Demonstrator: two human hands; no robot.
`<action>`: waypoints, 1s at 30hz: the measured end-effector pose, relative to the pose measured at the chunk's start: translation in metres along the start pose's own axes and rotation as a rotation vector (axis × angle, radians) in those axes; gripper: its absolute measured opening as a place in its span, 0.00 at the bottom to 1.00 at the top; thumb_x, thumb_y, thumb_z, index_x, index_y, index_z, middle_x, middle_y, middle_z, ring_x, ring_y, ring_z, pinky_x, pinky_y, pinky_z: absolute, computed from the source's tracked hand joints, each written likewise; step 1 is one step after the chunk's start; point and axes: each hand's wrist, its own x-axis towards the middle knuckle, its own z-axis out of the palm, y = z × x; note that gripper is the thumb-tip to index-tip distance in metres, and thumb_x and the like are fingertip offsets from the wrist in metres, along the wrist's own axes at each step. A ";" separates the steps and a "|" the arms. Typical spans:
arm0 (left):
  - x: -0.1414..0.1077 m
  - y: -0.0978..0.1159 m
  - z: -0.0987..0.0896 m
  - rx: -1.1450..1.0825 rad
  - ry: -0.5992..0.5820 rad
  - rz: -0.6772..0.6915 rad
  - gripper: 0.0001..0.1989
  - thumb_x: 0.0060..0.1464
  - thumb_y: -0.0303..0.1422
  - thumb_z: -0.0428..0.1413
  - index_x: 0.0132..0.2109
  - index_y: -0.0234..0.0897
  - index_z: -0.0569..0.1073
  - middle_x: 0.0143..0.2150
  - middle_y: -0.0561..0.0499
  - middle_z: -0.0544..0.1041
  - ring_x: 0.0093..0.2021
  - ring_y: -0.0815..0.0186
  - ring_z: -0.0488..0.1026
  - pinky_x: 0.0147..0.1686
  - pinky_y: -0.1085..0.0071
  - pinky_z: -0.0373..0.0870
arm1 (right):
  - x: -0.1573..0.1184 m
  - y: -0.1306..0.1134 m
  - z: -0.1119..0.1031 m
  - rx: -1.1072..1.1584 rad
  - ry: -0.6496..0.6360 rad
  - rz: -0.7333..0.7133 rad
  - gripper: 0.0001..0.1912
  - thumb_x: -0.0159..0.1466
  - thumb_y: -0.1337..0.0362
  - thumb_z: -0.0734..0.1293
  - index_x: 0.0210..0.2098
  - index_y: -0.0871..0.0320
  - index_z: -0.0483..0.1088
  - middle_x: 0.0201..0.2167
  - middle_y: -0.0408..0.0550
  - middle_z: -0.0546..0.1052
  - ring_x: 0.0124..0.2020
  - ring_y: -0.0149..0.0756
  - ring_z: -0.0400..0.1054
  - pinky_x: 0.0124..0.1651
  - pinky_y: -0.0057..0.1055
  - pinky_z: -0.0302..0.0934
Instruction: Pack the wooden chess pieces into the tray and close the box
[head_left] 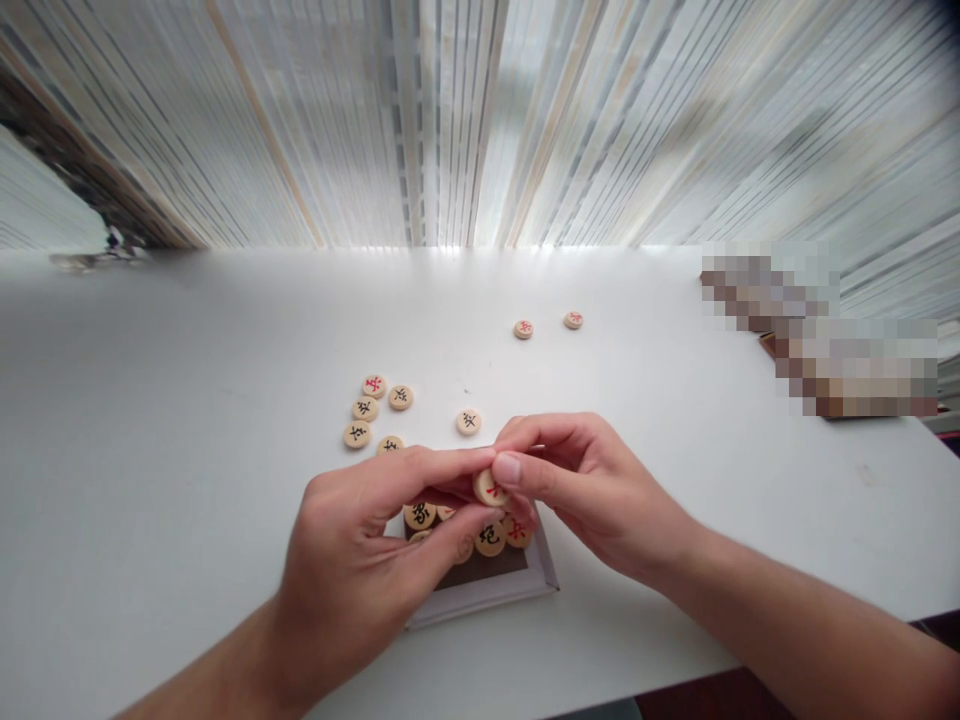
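Observation:
Between my two hands is a round wooden xiangqi piece (pixel 489 488) with a red character. My left hand (pixel 375 530) pinches it from the left with thumb and index finger. The thumb and fingers of my right hand (pixel 592 490) close on its upper right side. Below them lies a shallow white-rimmed box (pixel 487 597) with a dark bottom, partly hidden by my left hand. Inside it are several pieces, among them a black-marked piece (pixel 490 540) and a red-marked piece (pixel 518 531).
Several pieces lie left of centre on the white table (pixel 187 450), including a red one (pixel 374 386). A black-marked piece (pixel 469 422) sits just beyond my hands. Two red-marked pieces (pixel 523 329) are farther back. Blurred-out objects (pixel 855 370) stand at right; a striped curtain (pixel 450 120) hangs behind.

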 end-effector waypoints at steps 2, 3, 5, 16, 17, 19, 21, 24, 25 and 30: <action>-0.001 -0.001 -0.001 0.008 0.019 0.003 0.25 0.58 0.20 0.70 0.54 0.57 0.86 0.45 0.61 0.90 0.38 0.72 0.87 0.44 0.81 0.85 | 0.000 0.002 -0.002 0.015 -0.021 0.006 0.11 0.64 0.56 0.82 0.37 0.57 0.87 0.27 0.44 0.78 0.25 0.27 0.66 0.29 0.24 0.66; -0.001 -0.002 -0.001 0.009 0.026 0.000 0.25 0.58 0.20 0.70 0.55 0.57 0.86 0.45 0.61 0.90 0.38 0.72 0.87 0.44 0.81 0.85 | 0.000 0.003 -0.003 0.022 -0.025 0.015 0.11 0.65 0.55 0.81 0.39 0.57 0.87 0.26 0.44 0.77 0.25 0.27 0.66 0.28 0.24 0.65; -0.002 -0.003 -0.001 -0.002 0.033 -0.013 0.25 0.58 0.21 0.70 0.55 0.56 0.86 0.45 0.60 0.90 0.39 0.71 0.87 0.45 0.80 0.85 | -0.001 0.003 -0.003 0.035 -0.031 0.028 0.12 0.65 0.54 0.81 0.40 0.55 0.87 0.27 0.43 0.77 0.25 0.26 0.66 0.28 0.24 0.65; 0.000 -0.002 0.001 0.060 0.049 0.070 0.21 0.58 0.22 0.70 0.52 0.53 0.87 0.42 0.61 0.90 0.35 0.73 0.86 0.39 0.83 0.83 | -0.001 0.001 0.004 0.099 0.053 0.144 0.20 0.47 0.68 0.89 0.33 0.60 0.79 0.22 0.41 0.78 0.22 0.26 0.68 0.25 0.20 0.63; 0.001 -0.002 0.001 0.063 0.046 0.078 0.21 0.59 0.22 0.70 0.52 0.54 0.87 0.42 0.61 0.90 0.35 0.73 0.86 0.39 0.83 0.83 | -0.001 0.001 0.005 0.098 0.053 0.147 0.20 0.47 0.68 0.89 0.32 0.60 0.79 0.22 0.41 0.78 0.22 0.26 0.68 0.25 0.19 0.63; 0.001 -0.001 0.002 0.063 0.037 0.085 0.21 0.60 0.22 0.69 0.53 0.54 0.87 0.43 0.61 0.90 0.36 0.73 0.86 0.39 0.83 0.83 | -0.001 -0.001 0.006 0.099 0.049 0.150 0.19 0.48 0.68 0.89 0.31 0.61 0.78 0.22 0.42 0.79 0.22 0.25 0.69 0.24 0.19 0.64; 0.002 -0.001 0.002 0.064 0.027 0.088 0.21 0.60 0.22 0.69 0.53 0.54 0.87 0.43 0.60 0.90 0.36 0.72 0.86 0.40 0.82 0.83 | -0.002 -0.004 0.007 0.108 0.045 0.149 0.19 0.49 0.68 0.89 0.31 0.61 0.78 0.22 0.42 0.80 0.21 0.25 0.70 0.24 0.18 0.65; 0.002 -0.001 0.001 0.078 0.027 0.106 0.20 0.60 0.22 0.69 0.53 0.53 0.87 0.43 0.59 0.90 0.36 0.71 0.87 0.39 0.81 0.84 | -0.003 -0.005 0.008 0.121 0.044 0.141 0.18 0.49 0.69 0.89 0.30 0.62 0.78 0.22 0.43 0.81 0.21 0.25 0.71 0.24 0.17 0.66; 0.002 -0.002 0.001 0.084 0.028 0.112 0.20 0.60 0.22 0.69 0.53 0.52 0.87 0.43 0.59 0.90 0.36 0.71 0.87 0.39 0.81 0.84 | -0.003 -0.006 0.009 0.123 0.045 0.134 0.18 0.50 0.69 0.88 0.30 0.61 0.78 0.22 0.43 0.81 0.21 0.25 0.71 0.24 0.17 0.66; 0.001 -0.001 0.001 0.082 0.031 0.125 0.20 0.60 0.22 0.69 0.53 0.52 0.86 0.41 0.57 0.90 0.35 0.68 0.87 0.37 0.77 0.85 | -0.004 -0.005 0.010 0.113 0.059 0.104 0.16 0.51 0.68 0.88 0.29 0.61 0.79 0.23 0.43 0.82 0.21 0.25 0.71 0.24 0.18 0.67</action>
